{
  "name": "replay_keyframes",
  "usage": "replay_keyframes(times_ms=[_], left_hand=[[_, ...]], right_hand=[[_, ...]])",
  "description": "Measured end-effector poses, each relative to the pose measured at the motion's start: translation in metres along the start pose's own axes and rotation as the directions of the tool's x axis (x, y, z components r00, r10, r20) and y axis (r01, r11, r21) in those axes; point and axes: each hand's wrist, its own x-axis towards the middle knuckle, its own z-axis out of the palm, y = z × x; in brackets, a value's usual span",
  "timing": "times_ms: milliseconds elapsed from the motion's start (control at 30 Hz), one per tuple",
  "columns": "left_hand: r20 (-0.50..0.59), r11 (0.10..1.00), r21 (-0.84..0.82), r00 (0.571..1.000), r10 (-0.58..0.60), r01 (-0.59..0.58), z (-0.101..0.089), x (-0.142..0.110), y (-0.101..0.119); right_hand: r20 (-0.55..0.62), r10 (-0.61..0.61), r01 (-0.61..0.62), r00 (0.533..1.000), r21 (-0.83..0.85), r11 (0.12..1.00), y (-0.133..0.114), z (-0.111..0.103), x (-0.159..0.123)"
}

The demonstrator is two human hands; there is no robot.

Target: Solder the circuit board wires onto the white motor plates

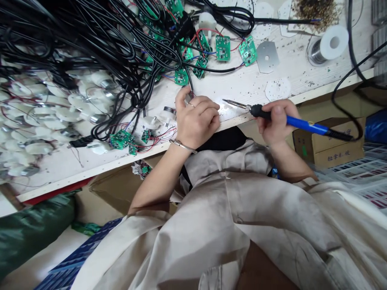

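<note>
I wear a silver-coloured bracelet [183,146] with a coiled section on my left hand [198,121]. Beyond the bracelet, a thin ring [191,105] circles one finger. Below the bracelet spreads my loose, creased beige shirt [193,225], with wide sleeves [130,241], a front seam [228,193] and a stitched pocket [222,278].

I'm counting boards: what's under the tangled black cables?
Green rectangular circuit boards and white rounded plastic pieces show partly beneath the glossy black cables; whatever lies deeper is hidden.

Left grip [198,121] curled palm-down, right grip [276,119] closed, forearms [159,181] apart
</note>
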Motion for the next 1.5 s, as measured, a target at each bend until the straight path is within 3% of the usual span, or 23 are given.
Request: replay_keyframes(times_ms=[100,233,467,667,900,1000,1133,1233,1300,1367,1500], left_hand=[[-0.007,1.0,-0.005,1.0,-0.007,0.006,-0.001,0.0,0.001],[-0.028,1.0,0.009,1.0,-0.003,0.004,0.0,-0.001,0.002],[-0.041,1.0,0.015,0.999,0.006,-0.005,0.002,-0.002,-0.001],[-0.035,0.999,-0.027,0.999,0.017,-0.018,0.003,-0.002,-0.004],[-0.037,0.999,0.036,0.999,0.033,-0.032,0.003,-0.002,-0.004],[-0.043,0.998,0.046,0.998,0.04,-0.038,0.002,-0.002,-0.002],[-0.04,0.998,0.053,0.998,0.046,-0.044,0.001,-0.002,-0.001],[-0.037,0.997,0.054,0.998,0.053,-0.051,0.001,-0.002,-0.003],[-0.031,0.997,0.045,0.997,0.064,-0.063,0.003,-0.002,-0.005],[-0.028,0.996,0.033,0.996,0.079,-0.078,0.004,-0.001,-0.005],[-0.036,0.995,0.048,0.996,0.088,-0.086,-0.009,-0.005,-0.001]], right_hand=[[0.083,0.053,-0.052,0.995,-0.015,0.999,0.0,-0.006,0.007],[0.195,0.109,-0.07,0.975,-0.197,0.978,0.001,-0.011,0.007],[0.239,0.08,-0.034,0.968,-0.189,0.981,0.002,-0.014,0.005],[0.206,0.166,-0.127,0.964,-0.19,0.973,-0.001,-0.012,0.006],[0.215,0.19,-0.145,0.958,-0.207,0.968,-0.001,-0.014,0.007],[0.165,0.165,-0.133,0.972,-0.189,0.973,-0.001,-0.011,0.006],[-0.044,0.051,-0.055,0.998,-0.104,0.993,-0.004,-0.004,0.006],[-0.105,-0.055,0.039,0.993,-0.149,0.988,-0.008,-0.014,0.014],[-0.052,-0.142,0.121,0.988,-0.296,0.948,-0.009,-0.031,0.023],[0.073,-0.212,0.22,0.975,-0.492,0.842,-0.007,-0.053,0.034],[0.399,-0.241,0.46,0.885,-0.665,0.588,0.002,-0.087,0.054]])
